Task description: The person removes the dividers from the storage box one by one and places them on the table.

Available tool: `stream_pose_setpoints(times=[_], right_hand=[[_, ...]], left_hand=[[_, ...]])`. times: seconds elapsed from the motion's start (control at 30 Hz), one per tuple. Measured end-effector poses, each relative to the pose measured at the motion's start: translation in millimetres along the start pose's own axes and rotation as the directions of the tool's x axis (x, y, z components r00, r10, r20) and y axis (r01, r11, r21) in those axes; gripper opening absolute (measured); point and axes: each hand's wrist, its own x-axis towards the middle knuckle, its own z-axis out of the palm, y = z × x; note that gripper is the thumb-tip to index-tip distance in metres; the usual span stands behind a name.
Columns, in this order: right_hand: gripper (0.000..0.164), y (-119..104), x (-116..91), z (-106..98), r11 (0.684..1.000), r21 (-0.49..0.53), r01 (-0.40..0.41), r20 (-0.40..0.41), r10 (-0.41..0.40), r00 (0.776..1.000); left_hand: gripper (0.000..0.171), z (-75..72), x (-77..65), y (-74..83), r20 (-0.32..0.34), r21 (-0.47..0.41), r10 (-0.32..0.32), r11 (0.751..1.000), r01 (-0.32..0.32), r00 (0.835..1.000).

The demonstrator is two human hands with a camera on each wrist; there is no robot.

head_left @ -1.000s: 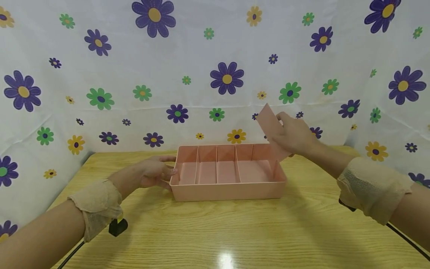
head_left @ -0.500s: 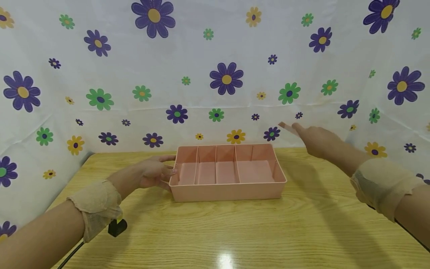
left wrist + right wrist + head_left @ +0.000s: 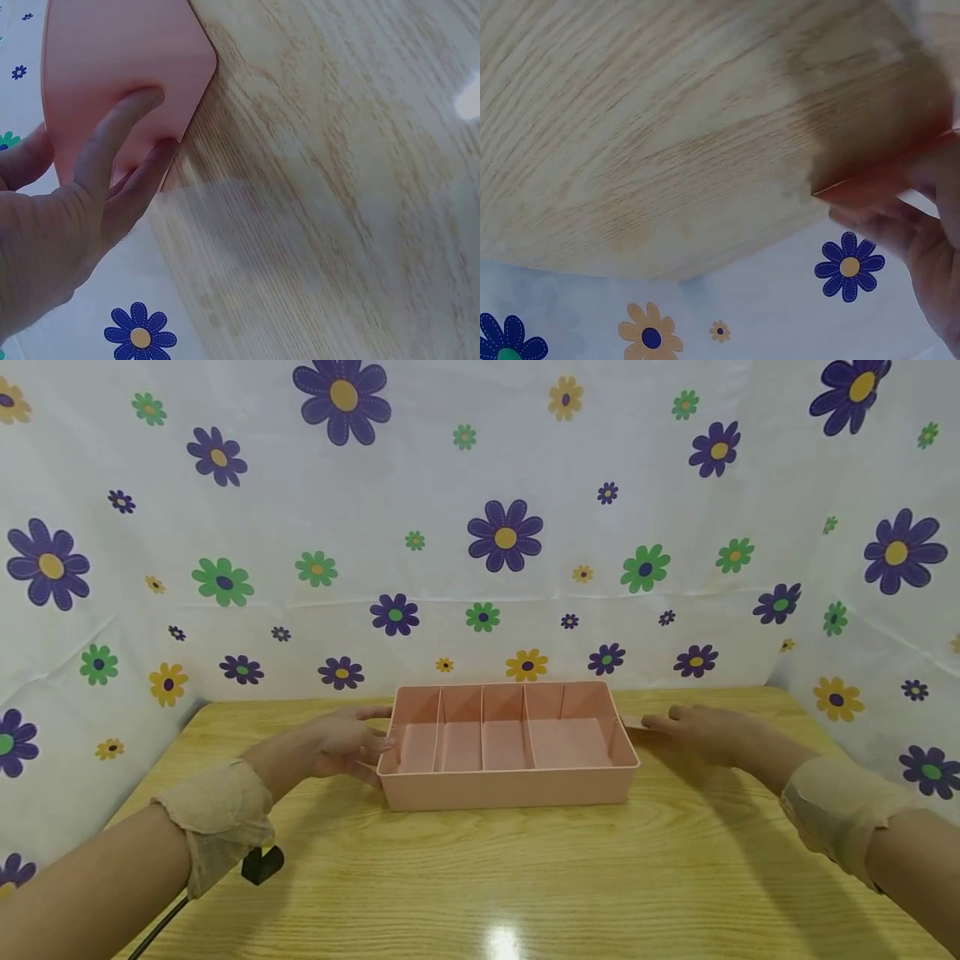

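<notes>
A pink divided organizer box (image 3: pixel 510 789) stands on the wooden table, with upright partitions splitting it into several compartments. At its left end, my left hand (image 3: pixel 341 743) grips the wall, one fingertip lapping over the rim. The left wrist view shows fingers (image 3: pixel 124 127) pressed on the outer face of that pink end wall (image 3: pixel 135 41). Just beyond the box's right end, my right hand (image 3: pixel 701 735) pinches a thin pink panel (image 3: pixel 635 722), held nearly flat, low by the tabletop. In the right wrist view this panel (image 3: pixel 877 184) is blurred, and the hand partly hides it.
The wooden table (image 3: pixel 480 868) extends in front of the box and to both sides. A white cloth with printed flowers (image 3: pixel 420 468) hangs behind and at the sides. A black wrist camera (image 3: pixel 262 864) with a cable hangs below the left wrist.
My right hand has carried the pink panel from above the box's right end outward to the right, then down to near the table. My left hand and the box stay in place.
</notes>
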Motion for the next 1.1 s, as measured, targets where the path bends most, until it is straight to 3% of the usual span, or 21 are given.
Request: stream_pose_setpoints(times=[0.07,0.17,0.4,0.63,0.8,0.93,1.1], right_hand=[[0.038,0,-2,1,0.999,0.042,0.033,0.041,-0.035,0.999],[0.043,3,-5,2,0.995,0.052,0.083,0.04,-0.085,0.996],[0.038,14,10,13,0.986,0.164,-0.022,0.015,0.019,1.0],[0.037,20,27,11,0.977,0.205,-0.05,0.02,0.047,0.999],[0.04,21,33,8,0.953,0.258,-0.159,0.1,0.137,0.985],[0.045,20,36,7,0.92,0.295,-0.259,0.188,0.209,0.96],[0.049,17,41,9,0.894,0.331,-0.301,0.227,0.234,0.945]], left_hand=[[0.069,0.2,-0.3,0.6,0.0,0.007,-0.001,1.0,0.001,1.0],[0.07,-0.6,-0.8,1.5,-0.002,0.009,-0.007,1.0,0.007,1.0],[0.072,-3.2,-1.9,4.1,0.011,0.022,-0.008,1.0,0.008,1.0],[0.072,-2.7,-1.9,2.4,0.005,0.028,-0.024,0.999,0.024,1.0],[0.071,-0.6,-1.3,2.2,0.001,0.023,-0.027,0.999,0.027,1.0],[0.071,0.2,-1.0,3.3,0.006,0.02,-0.021,1.0,0.021,1.0],[0.07,0.7,-0.6,2.3,0.0,0.026,-0.021,0.999,0.021,1.0]])
